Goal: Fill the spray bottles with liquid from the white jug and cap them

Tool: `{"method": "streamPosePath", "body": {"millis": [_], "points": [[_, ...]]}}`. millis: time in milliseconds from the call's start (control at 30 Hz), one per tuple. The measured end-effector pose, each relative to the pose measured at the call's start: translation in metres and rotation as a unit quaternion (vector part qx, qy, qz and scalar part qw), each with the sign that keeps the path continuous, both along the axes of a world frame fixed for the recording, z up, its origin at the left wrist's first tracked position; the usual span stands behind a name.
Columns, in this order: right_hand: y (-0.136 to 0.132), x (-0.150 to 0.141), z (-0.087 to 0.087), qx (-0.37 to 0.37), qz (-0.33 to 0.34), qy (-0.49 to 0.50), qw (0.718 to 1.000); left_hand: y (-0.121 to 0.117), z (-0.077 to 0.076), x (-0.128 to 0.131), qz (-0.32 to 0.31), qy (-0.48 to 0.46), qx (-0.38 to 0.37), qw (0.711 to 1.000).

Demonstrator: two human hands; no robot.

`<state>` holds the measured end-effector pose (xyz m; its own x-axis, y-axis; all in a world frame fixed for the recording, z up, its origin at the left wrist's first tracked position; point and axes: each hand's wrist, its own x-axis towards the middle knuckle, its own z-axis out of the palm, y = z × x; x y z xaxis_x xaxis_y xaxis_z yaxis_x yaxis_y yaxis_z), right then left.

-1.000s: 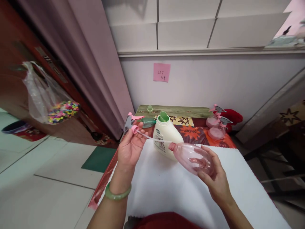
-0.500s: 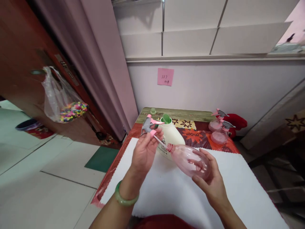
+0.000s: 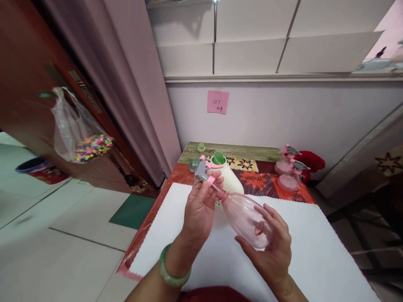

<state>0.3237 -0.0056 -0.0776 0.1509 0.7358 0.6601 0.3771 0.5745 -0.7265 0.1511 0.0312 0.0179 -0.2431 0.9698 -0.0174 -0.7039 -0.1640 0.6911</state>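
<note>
Two hands, both occupied. Our left hand (image 3: 198, 214) has its thumb and fingers together on the pink collar (image 3: 210, 180) of a spray head (image 3: 200, 170); our right hand (image 3: 273, 251) is clamped around the lower part of a pink bottle (image 3: 245, 216), though how firmly the thumb presses we cannot tell. The bottle lies tilted above the white sheet (image 3: 157, 235), neck towards the left hand, with the tube (image 3: 217, 188) bridging collar and neck; the collar is apart from the neck.

Risks, in our judgement: a crooked approach could bend the tube against the neck rim or cross the threads. The smooth, rounded wall could turn in the right hand if the fingers slacken. A wide swing of the spray head might knock the cream jug (image 3: 233, 180) or the green cup (image 3: 218, 158) at its mouth; trigger and jug mouth overlap in view, contact unclear.

Edges and room: the jug stands just behind the work, so clearance looks tightest there. The red table edge (image 3: 138, 247) runs to the left of the left forearm. Sheet extends to the right of the right hand, giving elbow room; two filled spray bottles (image 3: 289, 182) (image 3: 283, 166) stand farther back on that side.
</note>
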Motion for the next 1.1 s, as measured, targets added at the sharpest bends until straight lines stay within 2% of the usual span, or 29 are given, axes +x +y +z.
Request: {"method": "streamPosePath", "body": {"millis": [100, 233, 400, 600, 733, 800, 867, 900, 933, 967, 1000, 1033, 1100], "points": [[0.001, -0.004, 0.003, 0.020, -0.018, -0.009, 1.000, -0.002, 0.002, 0.006, 0.005, 0.003, 0.005, 1.000], [0.002, -0.009, 0.008, 0.036, -0.017, 0.014, 0.999, -0.007, 0.000, 0.014, -0.025, -0.002, -0.013, 1.000], [0.003, -0.008, 0.008, 0.071, -0.013, 0.016, 0.997, -0.010, -0.002, 0.011, -0.046, -0.010, -0.013, 0.999], [0.005, -0.005, 0.014, 0.132, -0.057, -0.054, 0.988, -0.010, -0.001, 0.010, -0.054, 0.002, -0.011, 0.998], [0.002, 0.000, 0.007, 0.171, -0.073, -0.089, 0.979, -0.012, -0.001, 0.010, -0.063, 0.019, -0.001, 0.998], [-0.001, 0.000, 0.002, 0.133, -0.064, -0.076, 0.986, -0.013, -0.002, 0.009, -0.068, 0.032, 0.017, 0.997], [-0.006, -0.005, 0.002, 0.028, -0.025, 0.000, 0.999, -0.013, -0.003, 0.008, -0.079, 0.048, 0.042, 0.995], [-0.008, -0.008, 0.004, -0.045, 0.009, 0.065, 0.997, -0.013, -0.004, 0.006, -0.086, 0.058, 0.055, 0.993], [-0.010, -0.011, 0.008, -0.126, 0.055, 0.141, 0.980, -0.013, -0.005, 0.005, -0.093, 0.069, 0.068, 0.991], [-0.011, -0.015, 0.014, -0.213, 0.111, 0.219, 0.946, -0.013, -0.006, 0.004, -0.099, 0.079, 0.078, 0.989], [-0.011, -0.017, 0.021, -0.300, 0.172, 0.291, 0.892, -0.013, -0.007, 0.004, -0.105, 0.085, 0.087, 0.987], [-0.012, -0.019, 0.028, -0.385, 0.234, 0.350, 0.821, -0.013, -0.008, 0.003, -0.111, 0.087, 0.093, 0.986], [-0.012, -0.022, 0.041, -0.531, 0.335, 0.418, 0.657, -0.013, -0.011, 0.002, -0.125, 0.081, 0.098, 0.984]]}}
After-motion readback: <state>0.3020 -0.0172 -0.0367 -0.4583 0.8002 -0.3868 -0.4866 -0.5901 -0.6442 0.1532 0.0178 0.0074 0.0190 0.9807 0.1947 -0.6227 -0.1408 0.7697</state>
